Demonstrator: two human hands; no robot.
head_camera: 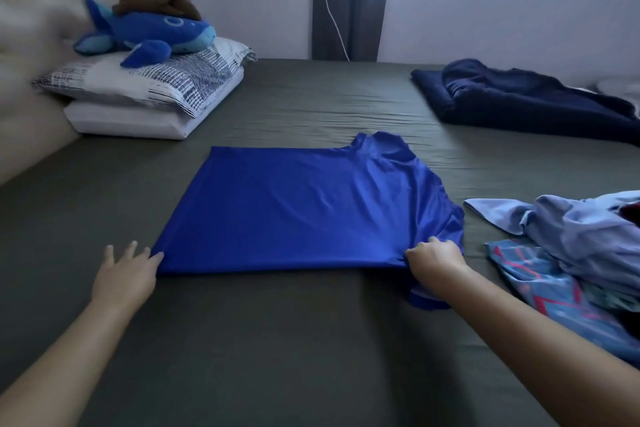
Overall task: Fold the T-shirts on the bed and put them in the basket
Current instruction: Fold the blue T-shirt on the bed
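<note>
Slippery blue T-shirt (304, 204) at frame centre may skew: your right hand (434, 258) pinches its near edge while your left hand (128, 270), fingers spread, merely touches the corner.

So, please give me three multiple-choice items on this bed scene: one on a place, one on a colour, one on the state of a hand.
1. Where is the blue whale plush toy?
A. on the stacked pillows
B. on the floor
C. on the windowsill

2. What colour is the flat T-shirt?
A. red
B. royal blue
C. white

3. What is the right hand doing?
A. resting open
B. holding a cup
C. gripping the shirt's edge

Answers: 1 A, it lies on the patterned pillow. 2 B, the fabric is bright blue. 3 C, its fingers curl round the cloth.
</note>
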